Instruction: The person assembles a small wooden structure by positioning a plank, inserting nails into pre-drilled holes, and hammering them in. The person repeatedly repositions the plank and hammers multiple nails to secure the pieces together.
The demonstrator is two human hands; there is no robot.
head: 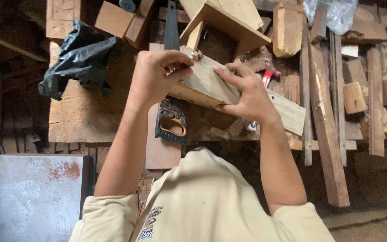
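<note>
Metal sheet (36, 197): flat grey panel at far left, below bench level; dull, scuffed, one rusty orange patch. Its left and bottom edges are cut off by the frame.
Black plastic bag (79, 58): crumpled, glossy film slumped over the bench's left corner.
Workbench (86, 116): rough, stained planks, heaped with offcuts.
Handsaw (171, 114): dark toothed blade running away from the person, black handle with orange inset nearest them; mid-blade hidden behind the left hand and the plank.
Left hand (155, 76): fingers curled, clamped on the plank's left end, thumb and forefinger pinched at its top edge. Whether something small sits in the pinch cannot be told.
Plank (209, 85): pale, weathered board with visible grain, held raised above the bench centre between both hands, tilted down to the right. Its far right stretch may be a separate board; unclear.
Wooden box (222, 33): open-sided box just behind the plank, dark inside; contents not readable.
Right hand (247, 96): fingers spread, gripping the plank's middle, thumb under the lower edge. Hands apart, each closed on the same plank.
Red-handled tool (269, 76): only a red and pale fragment shows past the right hand; kind unclear.
Long slats (325, 121): dark narrow strips lying over the bench's near edge.
Wood blocks (354, 96): chunky squared offcuts at right, some cut off by the frame.
</note>
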